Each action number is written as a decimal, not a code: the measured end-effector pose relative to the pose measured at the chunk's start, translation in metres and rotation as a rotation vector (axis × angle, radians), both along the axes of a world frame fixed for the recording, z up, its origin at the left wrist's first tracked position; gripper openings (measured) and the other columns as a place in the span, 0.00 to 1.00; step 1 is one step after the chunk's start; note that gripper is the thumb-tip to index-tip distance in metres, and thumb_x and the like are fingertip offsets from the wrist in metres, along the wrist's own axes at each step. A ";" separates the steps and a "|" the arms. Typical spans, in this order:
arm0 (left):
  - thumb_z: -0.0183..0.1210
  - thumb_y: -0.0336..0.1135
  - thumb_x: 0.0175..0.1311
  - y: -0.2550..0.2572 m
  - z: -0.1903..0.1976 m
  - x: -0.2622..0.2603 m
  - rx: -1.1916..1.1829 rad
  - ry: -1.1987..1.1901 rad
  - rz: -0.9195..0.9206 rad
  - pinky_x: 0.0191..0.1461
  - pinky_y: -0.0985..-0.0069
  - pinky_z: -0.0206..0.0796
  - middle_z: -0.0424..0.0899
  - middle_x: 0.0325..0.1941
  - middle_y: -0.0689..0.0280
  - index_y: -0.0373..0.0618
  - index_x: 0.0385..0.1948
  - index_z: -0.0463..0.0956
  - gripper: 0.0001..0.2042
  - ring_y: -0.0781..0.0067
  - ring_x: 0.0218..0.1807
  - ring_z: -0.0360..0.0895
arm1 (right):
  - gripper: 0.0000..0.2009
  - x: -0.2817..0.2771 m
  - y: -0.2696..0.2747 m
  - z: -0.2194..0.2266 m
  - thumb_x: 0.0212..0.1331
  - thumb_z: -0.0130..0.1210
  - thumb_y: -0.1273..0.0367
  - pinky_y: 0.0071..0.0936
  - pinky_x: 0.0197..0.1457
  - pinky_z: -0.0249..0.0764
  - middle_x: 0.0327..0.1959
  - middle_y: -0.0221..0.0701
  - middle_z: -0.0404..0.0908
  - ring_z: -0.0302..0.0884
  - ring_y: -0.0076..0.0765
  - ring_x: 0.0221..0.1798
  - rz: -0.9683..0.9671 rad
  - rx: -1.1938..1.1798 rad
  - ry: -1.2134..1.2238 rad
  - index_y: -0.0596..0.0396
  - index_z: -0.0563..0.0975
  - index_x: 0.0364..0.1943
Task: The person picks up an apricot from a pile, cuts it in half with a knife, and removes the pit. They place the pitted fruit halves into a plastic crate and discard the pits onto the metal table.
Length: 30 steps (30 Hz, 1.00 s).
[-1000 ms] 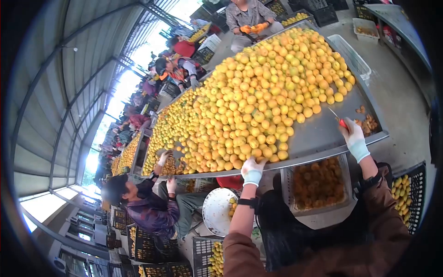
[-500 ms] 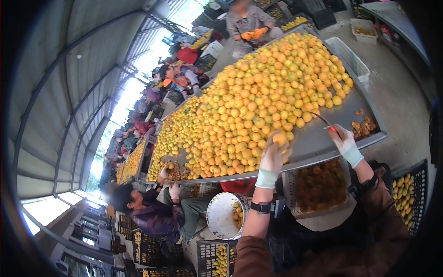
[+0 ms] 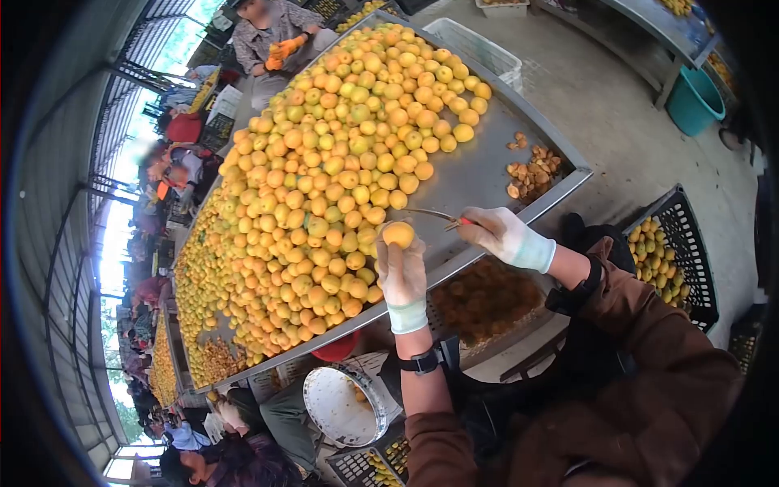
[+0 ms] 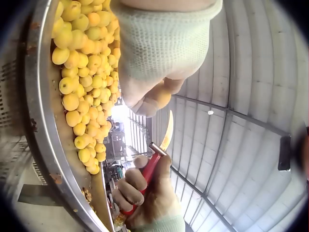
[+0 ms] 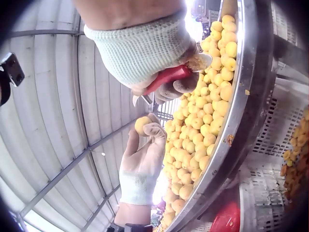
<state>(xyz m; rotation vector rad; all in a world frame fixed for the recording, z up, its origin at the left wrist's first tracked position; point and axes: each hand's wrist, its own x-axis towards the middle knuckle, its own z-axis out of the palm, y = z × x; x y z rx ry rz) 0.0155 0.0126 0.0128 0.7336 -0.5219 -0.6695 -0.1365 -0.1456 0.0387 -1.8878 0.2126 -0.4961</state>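
Note:
My gloved left hand (image 3: 404, 280) pinches an apricot (image 3: 398, 234) between thumb and fingers, raised at the edge of the fruit heap. In the right wrist view that same apricot (image 5: 142, 125) shows whole between the fingertips. My gloved right hand (image 3: 507, 237) grips a knife with a red handle (image 5: 169, 79) and a thin curved blade (image 3: 430, 213). The blade points toward the left hand, its tip a short way from the fruit. A pale, spoon-like end (image 5: 206, 61) with pulp on it sticks out beyond the handle. Many apricots (image 3: 324, 162) lie heaped on the metal table (image 3: 462, 183).
Cut apricot pieces (image 3: 534, 170) lie at the table's right corner. Below the front rim stands a bin of dark orange pieces (image 3: 487, 300). A white bucket (image 3: 345, 406) and a black crate of fruit (image 3: 673, 252) stand by my seat. People sit around the table.
The left hand has picked up an apricot from the heap's front edge and raised it. The right hand has brought the knife leftward, close to it. The head view has turned to the right.

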 end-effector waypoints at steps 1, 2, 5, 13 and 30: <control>0.54 0.40 0.71 0.001 -0.003 0.004 0.026 -0.032 0.006 0.57 0.74 0.63 0.73 0.59 0.61 0.41 0.62 0.64 0.23 0.71 0.54 0.71 | 0.12 0.000 0.002 0.001 0.66 0.50 0.63 0.41 0.35 0.70 0.27 0.46 0.74 0.76 0.58 0.34 0.026 -0.003 -0.017 0.58 0.73 0.41; 0.54 0.40 0.71 0.003 -0.005 0.006 0.027 -0.019 0.004 0.57 0.74 0.63 0.73 0.59 0.61 0.41 0.62 0.64 0.23 0.71 0.54 0.71 | 0.12 0.001 0.004 0.001 0.66 0.50 0.63 0.41 0.35 0.70 0.27 0.46 0.74 0.76 0.58 0.34 0.024 -0.002 -0.004 0.58 0.73 0.41; 0.55 0.45 0.70 0.009 -0.004 0.006 -0.051 0.060 -0.059 0.56 0.71 0.65 0.72 0.57 0.64 0.44 0.66 0.58 0.28 0.72 0.54 0.71 | 0.11 0.004 0.012 0.001 0.66 0.50 0.63 0.41 0.33 0.69 0.27 0.46 0.74 0.76 0.57 0.34 0.048 -0.051 -0.023 0.57 0.73 0.41; 0.51 0.46 0.72 0.016 -0.001 -0.005 0.018 0.005 0.005 0.52 0.70 0.65 0.72 0.54 0.61 0.42 0.68 0.56 0.28 0.70 0.50 0.71 | 0.07 0.007 0.033 -0.012 0.64 0.51 0.67 0.42 0.32 0.73 0.28 0.40 0.76 0.78 0.52 0.31 0.039 -0.319 -0.070 0.52 0.75 0.41; 0.44 0.54 0.74 0.009 -0.011 -0.010 0.315 -0.474 0.348 0.61 0.66 0.60 0.72 0.55 0.57 0.39 0.62 0.61 0.28 0.66 0.57 0.68 | 0.14 0.004 0.052 -0.009 0.66 0.50 0.57 0.42 0.28 0.73 0.22 0.40 0.78 0.78 0.52 0.27 -0.133 -0.416 0.181 0.55 0.70 0.36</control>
